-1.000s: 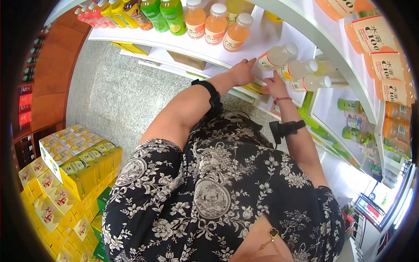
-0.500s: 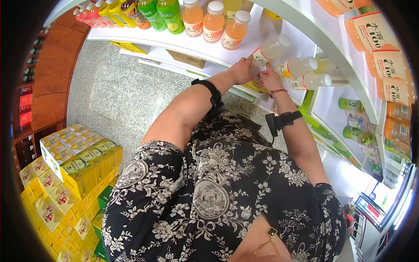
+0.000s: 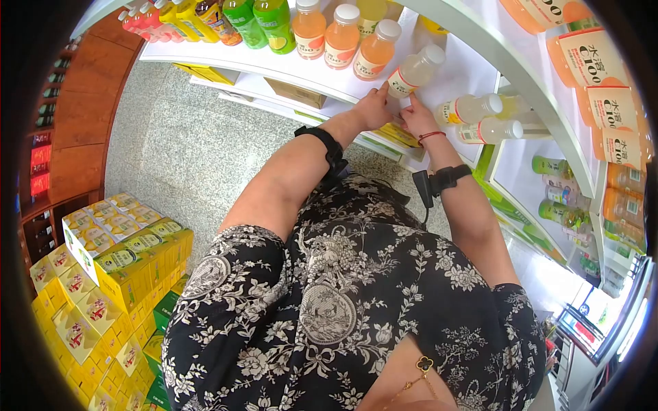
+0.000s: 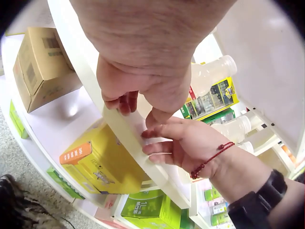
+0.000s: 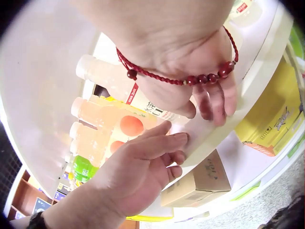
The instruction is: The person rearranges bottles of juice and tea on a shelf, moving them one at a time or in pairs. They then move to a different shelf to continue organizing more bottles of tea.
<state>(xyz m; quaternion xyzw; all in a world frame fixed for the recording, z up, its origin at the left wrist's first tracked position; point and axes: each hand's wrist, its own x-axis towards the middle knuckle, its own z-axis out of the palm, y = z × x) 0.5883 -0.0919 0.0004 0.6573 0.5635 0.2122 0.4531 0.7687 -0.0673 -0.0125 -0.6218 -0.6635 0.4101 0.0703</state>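
Two bare hands are working at the foot of a cloudy bottle, the left hand on one side and the right hand, wearing a red bracelet, on the other. Both are staying unclenched, fingers loosely bent and tips resting at the base; neither is wrapping around the bottle, and how firmly they are pressing cannot be told. The bottle is standing on a white shelf, near the front edge. Judging by its pale contents, it is probably carrying fair weight low down, while its smooth plastic wall is likely proving stiff, a little slippery and hardly fragile. The labelled lower body is offering the surest hold for lifting; a low push is suiting a slide, since pressing near the cap could be tipping it. Just beside it, orange bottles are lining up on the left hand's side; farther off on the other, a pale pair is standing apart. Below, a yellow box and a cardboard box are sitting on a lower level.
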